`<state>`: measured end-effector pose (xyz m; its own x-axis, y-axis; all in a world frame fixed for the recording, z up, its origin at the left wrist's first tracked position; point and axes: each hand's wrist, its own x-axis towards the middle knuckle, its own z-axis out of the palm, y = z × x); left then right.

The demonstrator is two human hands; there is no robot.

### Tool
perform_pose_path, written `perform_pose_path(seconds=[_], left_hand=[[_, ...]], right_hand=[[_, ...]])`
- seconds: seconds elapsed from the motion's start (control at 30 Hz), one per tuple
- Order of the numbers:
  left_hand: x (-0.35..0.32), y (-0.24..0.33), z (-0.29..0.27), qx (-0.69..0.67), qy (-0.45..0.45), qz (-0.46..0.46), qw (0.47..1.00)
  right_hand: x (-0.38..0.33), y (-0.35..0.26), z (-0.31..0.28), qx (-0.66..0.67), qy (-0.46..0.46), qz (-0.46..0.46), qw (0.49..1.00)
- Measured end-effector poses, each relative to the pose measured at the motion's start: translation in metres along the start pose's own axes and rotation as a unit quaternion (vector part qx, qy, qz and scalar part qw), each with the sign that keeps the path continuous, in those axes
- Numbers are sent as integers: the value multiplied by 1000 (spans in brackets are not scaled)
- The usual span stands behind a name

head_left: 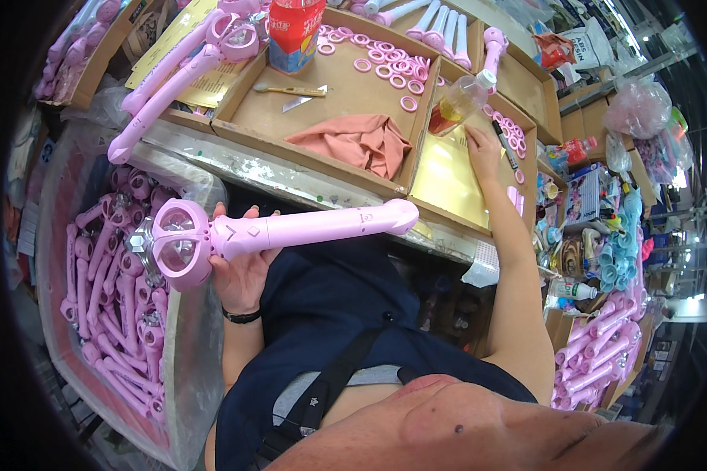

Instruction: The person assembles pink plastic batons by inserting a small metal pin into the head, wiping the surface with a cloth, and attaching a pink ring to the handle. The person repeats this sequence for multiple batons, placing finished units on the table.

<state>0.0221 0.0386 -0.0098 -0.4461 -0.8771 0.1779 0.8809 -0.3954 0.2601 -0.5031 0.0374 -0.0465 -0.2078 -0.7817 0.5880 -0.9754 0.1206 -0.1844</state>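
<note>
My left hand (pixel 241 267) grips a pink toy wand (pixel 275 231) by its handle, held level over my lap, its clear round head pointing left above a bin of wands. My right hand (pixel 481 145) reaches forward and rests flat, fingers apart, on a yellow sheet (pixel 441 184) in a cardboard tray, just below a small bottle of amber liquid (pixel 457 104) lying tilted. It holds nothing. A black marker (pixel 504 141) lies right of that hand.
A plastic-lined bin (pixel 110 282) at my left holds several pink wands. A cardboard tray (pixel 334 98) ahead holds pink rings (pixel 385 67), a folded peach cloth (pixel 357 141), a knife and a red cup. More wands lie at far left, top and lower right.
</note>
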Motion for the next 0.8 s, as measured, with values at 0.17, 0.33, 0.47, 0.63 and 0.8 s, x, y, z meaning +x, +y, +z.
perform_pose_path(seconds=[0.17,0.33,0.47,0.63,0.8], left_hand=[[1,-1,0,4,-2,8,1000],[0,-1,-1,10,8,7,1000],[0,-3,-1,9,11,8,1000],[3,-3,1,-2,-8,20,1000],[3,0,6,17,21,43,999]], right_hand=[[-2,0,1,37,-26,47,998],[-6,13,6,108,44,36,993],[-10,35,14,328,87,181,923],[-1,34,0,421,209,230,852],[33,-29,-88,-43,217,-108,969]])
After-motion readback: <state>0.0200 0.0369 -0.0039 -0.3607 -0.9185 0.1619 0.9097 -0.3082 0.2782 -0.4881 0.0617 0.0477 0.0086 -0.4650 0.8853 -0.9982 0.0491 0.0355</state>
